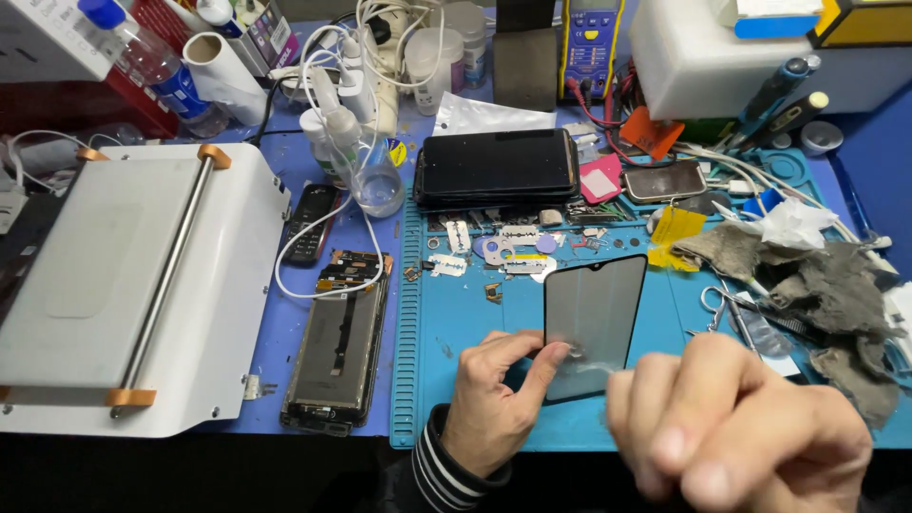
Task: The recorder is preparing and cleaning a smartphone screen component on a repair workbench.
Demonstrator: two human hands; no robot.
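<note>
Looking down from the head cam, a dark glass screen panel (594, 318) is held tilted over the blue work mat (456, 323), pinched at its lower edge by the left hand (494, 404), thumb on the front and fingers behind. The right hand (736, 427) is seen close to the lens, blurred, fingers curled in loosely; whether anything is gripped can't be told. An opened phone (337, 347) is laid face down just left of the mat, beside a white machine (133, 285). Grey rags (817, 285) are piled at the right, and 1 stack of phones (497, 168) is set farther back.
</note>
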